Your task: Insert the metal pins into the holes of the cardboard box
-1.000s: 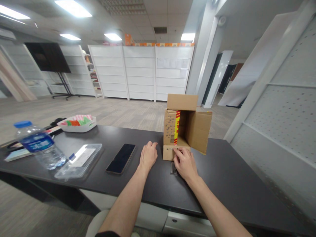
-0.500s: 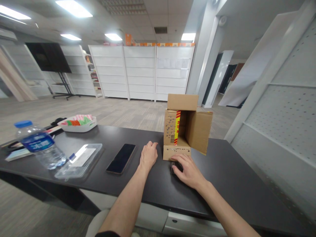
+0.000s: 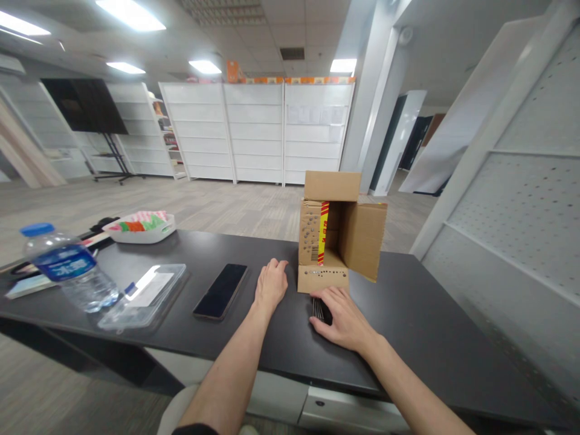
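Note:
My left hand (image 3: 272, 285) rests on the dark desk, fingers loosely curled, one digit standing apart to the right; I see nothing held in it. Just right of it stands an open cardboard box (image 3: 309, 232) on its side, mouth toward me, its flaps spread. Small metallic dots mark its left face and lower flap. My right hand (image 3: 342, 315) lies in front of that lower flap. Its thumb and fingers close around the two ends of a row of thin metal sticks (image 3: 318, 309) on the desk; the palm side is hidden.
On the left are a phone (image 3: 221, 291), a clear plastic case (image 3: 144, 297) with a white paper, and a water bottle (image 3: 70, 266). Farther back sits a white basket (image 3: 140, 235) with colourful contents. A perforated panel (image 3: 534, 199) rises at the right edge.
My right thumb and fingers have closed in around the row of metal sticks, which shows more clearly now. My left hand stays put. The view has shifted slightly.

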Motion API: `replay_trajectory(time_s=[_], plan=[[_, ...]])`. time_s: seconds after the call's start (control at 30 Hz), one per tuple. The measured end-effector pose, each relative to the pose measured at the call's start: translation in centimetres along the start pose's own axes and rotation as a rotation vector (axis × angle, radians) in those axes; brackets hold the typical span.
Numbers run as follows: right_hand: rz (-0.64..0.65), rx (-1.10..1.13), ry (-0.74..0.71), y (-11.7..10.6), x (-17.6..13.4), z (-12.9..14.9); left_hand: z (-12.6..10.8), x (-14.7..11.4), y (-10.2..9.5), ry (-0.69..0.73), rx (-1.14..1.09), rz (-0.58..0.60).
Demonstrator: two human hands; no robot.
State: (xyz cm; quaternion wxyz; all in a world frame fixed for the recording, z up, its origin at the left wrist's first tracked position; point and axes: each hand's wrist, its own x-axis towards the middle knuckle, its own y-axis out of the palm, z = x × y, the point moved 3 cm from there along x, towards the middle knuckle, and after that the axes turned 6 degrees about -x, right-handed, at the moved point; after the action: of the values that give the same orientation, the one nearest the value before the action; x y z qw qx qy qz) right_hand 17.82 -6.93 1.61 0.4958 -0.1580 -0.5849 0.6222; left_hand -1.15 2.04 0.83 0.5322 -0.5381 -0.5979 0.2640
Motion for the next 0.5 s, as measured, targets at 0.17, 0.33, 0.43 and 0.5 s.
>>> replay_trajectory(time_s=[0.17, 0.33, 0.43, 0.5], plan=[[0.016, -0.012, 0.002, 0.20, -0.06, -0.03, -0.07, -0.03, -0.17, -0.007, 0.004, 0.009], [0.008, -0.018, -0.003, 0.31, -0.04, -0.14, -0.15, -0.11, -0.30, -0.012, -0.002, 0.013], [0.009, -0.034, -0.001, 0.43, -0.01, -0.24, -0.19, -0.09, -0.34, -0.012, -0.003, 0.009], [0.008, -0.038, 0.001, 0.50, 0.01, -0.26, -0.19, -0.07, -0.34, -0.013, -0.003, 0.008]])
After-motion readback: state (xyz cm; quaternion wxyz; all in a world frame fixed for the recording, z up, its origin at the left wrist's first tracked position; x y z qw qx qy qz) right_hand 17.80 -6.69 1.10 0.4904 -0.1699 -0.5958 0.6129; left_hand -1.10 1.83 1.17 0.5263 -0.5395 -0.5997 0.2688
